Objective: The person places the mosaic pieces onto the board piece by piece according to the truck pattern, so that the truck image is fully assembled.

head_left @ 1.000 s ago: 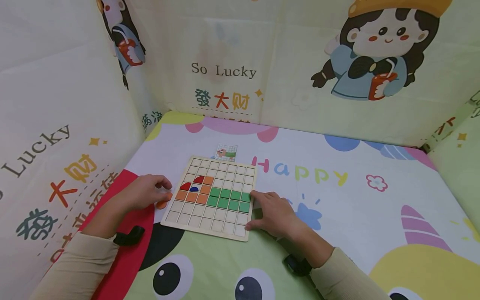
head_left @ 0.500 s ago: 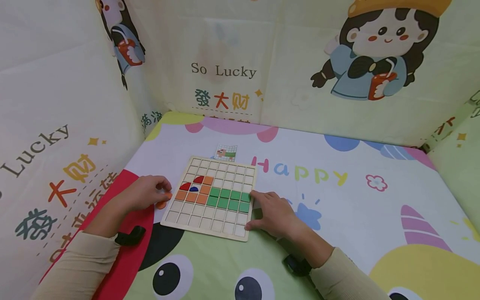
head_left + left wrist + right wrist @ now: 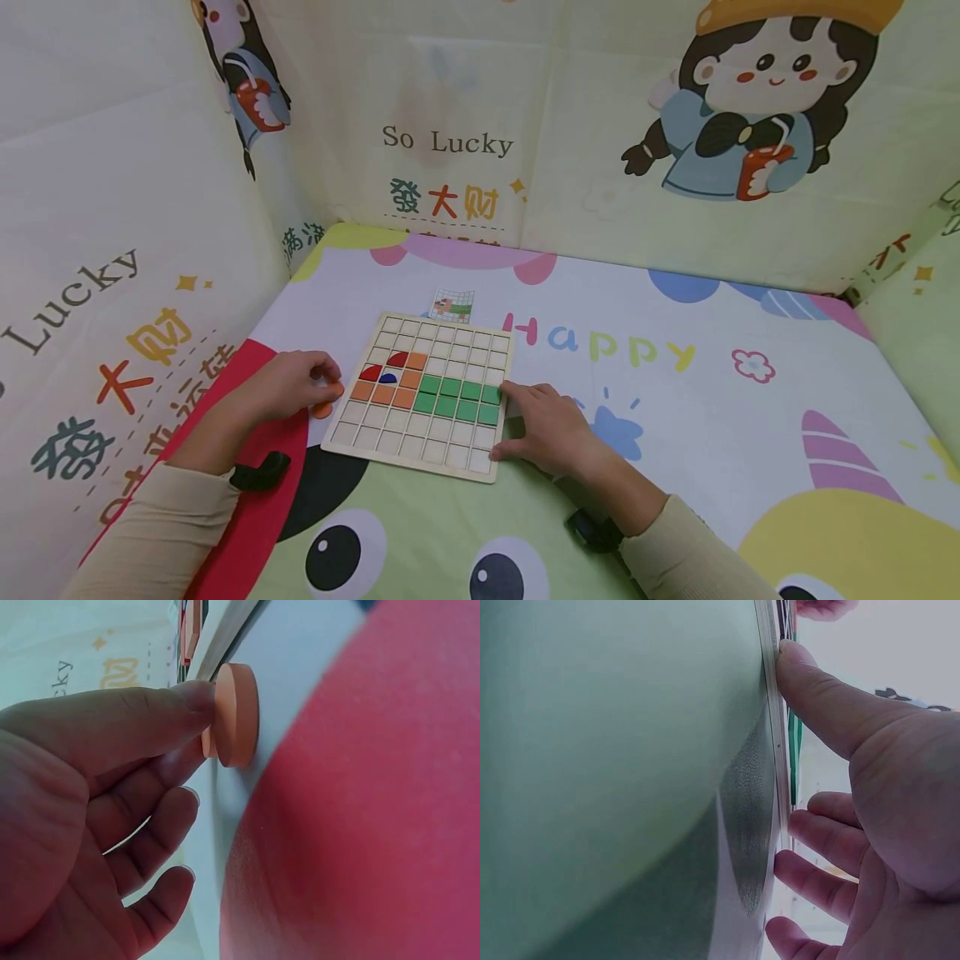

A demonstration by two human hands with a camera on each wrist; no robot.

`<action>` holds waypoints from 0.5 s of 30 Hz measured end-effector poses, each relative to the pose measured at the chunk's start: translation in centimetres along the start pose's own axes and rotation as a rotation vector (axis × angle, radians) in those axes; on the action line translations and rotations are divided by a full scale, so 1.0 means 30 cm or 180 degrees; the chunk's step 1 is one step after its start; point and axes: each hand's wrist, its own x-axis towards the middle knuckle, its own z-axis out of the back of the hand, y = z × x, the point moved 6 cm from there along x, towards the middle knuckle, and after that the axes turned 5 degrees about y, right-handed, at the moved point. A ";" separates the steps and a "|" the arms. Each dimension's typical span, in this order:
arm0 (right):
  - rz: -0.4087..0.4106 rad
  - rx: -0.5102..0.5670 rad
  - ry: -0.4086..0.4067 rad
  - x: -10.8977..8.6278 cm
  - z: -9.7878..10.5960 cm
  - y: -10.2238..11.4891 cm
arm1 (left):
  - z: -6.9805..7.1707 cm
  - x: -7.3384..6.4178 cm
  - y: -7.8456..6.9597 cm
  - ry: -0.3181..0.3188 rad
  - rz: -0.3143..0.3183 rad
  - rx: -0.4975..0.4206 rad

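Observation:
My left hand [image 3: 288, 385] is just left of the wooden grid board [image 3: 352, 451], its thumb and index finger pinching an orange piece [image 3: 208, 742]. A round-edged orange piece [image 3: 238, 716] stands out in front of the thumb in the left wrist view and partly hides the pinched one. Along the board's right edge rests my right hand [image 3: 551, 429], its thumb near the lower corner and its fingers higher up. Set into the board are green squares [image 3: 457, 398], orange squares [image 3: 381, 394], red quarter-round pieces [image 3: 398, 359] and a blue half-round piece [image 3: 387, 378].
Behind the board lies a small picture card [image 3: 452, 306] with a coloured grid design. A printed cloth [image 3: 697, 417] covers the table. Patterned cloth walls [image 3: 450, 83] enclose the back and sides.
The left fingertips have shifted very slightly at the orange pieces. The right hand and the board have stayed where they were.

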 end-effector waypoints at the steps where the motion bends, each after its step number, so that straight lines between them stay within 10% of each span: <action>1: 0.0002 0.0000 0.0001 0.000 0.000 0.000 | -0.001 0.001 0.000 -0.0004 0.0003 0.0005; 15: 0.0028 -0.0020 -0.0011 0.001 -0.001 0.001 | 0.014 -0.009 -0.027 -0.0029 0.0051 -0.0004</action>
